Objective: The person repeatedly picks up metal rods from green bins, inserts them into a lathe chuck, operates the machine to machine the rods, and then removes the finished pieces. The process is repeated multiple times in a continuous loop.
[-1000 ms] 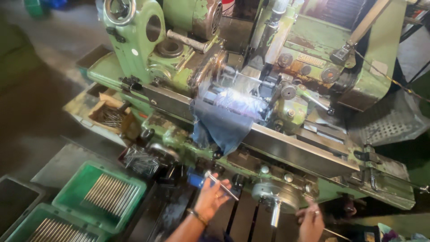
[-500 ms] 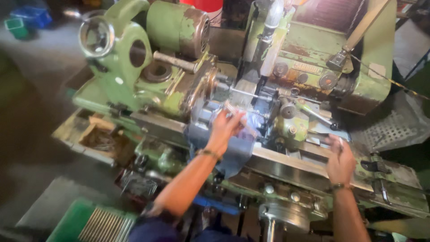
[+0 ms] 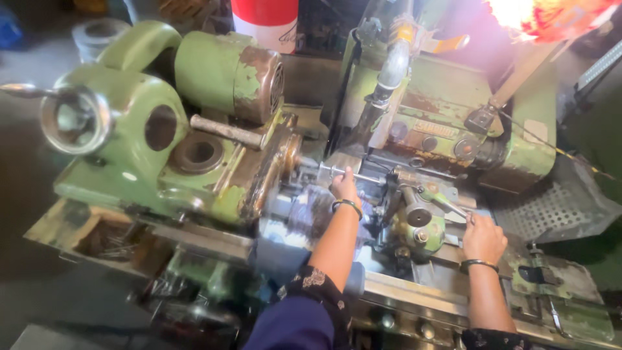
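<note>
While you are leaning over the green machine (image 3: 162, 162), your left hand (image 3: 345, 188) is closing its fingers around a thin metal rod (image 3: 353, 175) that is lying crosswise, its long axis running left to right from the round spindle face toward the small green block (image 3: 418, 227). Your right hand (image 3: 483, 238) is sitting well to the right of the rod, curled shut on a slim lever (image 3: 447, 202) on that block, so the left is the nearer one. Behind the machine, a red and white cylinder (image 3: 265, 23) is standing upright, and a small dark oblong plate (image 3: 435, 129) is showing on the green housing beyond the rod.
</note>
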